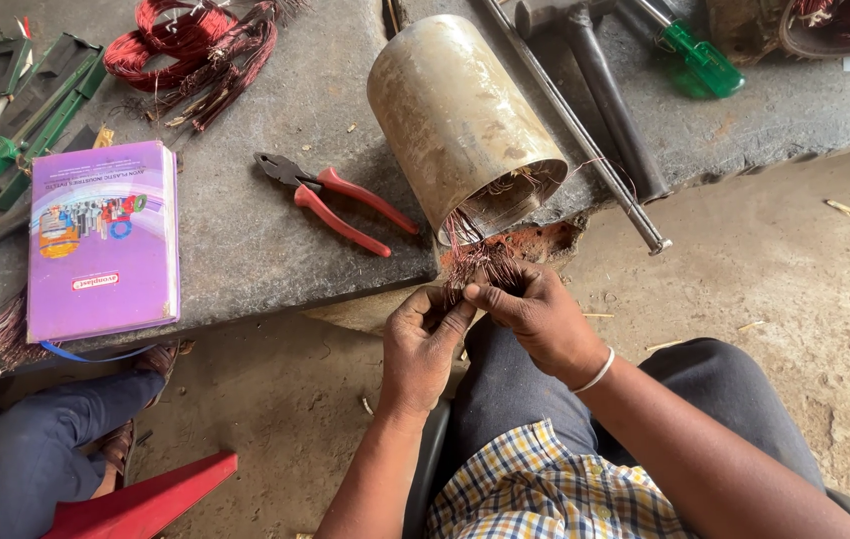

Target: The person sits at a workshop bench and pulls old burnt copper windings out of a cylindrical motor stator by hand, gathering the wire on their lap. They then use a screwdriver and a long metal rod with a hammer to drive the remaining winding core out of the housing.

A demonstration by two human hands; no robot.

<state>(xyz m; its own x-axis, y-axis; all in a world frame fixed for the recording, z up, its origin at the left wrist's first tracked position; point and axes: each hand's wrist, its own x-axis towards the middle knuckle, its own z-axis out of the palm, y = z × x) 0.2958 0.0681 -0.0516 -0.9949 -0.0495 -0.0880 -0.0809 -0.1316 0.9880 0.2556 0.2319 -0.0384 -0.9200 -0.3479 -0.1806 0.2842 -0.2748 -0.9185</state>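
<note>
At the centre of the frame, the left hand [423, 344] and the right hand [535, 314] meet just below the edge of the grey stone desk [245, 240], the fingers of both pinching the bundle of thin reddish copper wires [475, 262] that spills from the open end of the rusty steel cylinder [455, 120] lying tilted on the desk at upper centre. Red-handled pliers [335, 200] lie just left of the cylinder, and a purple book [103, 240] rests at the left.
</note>
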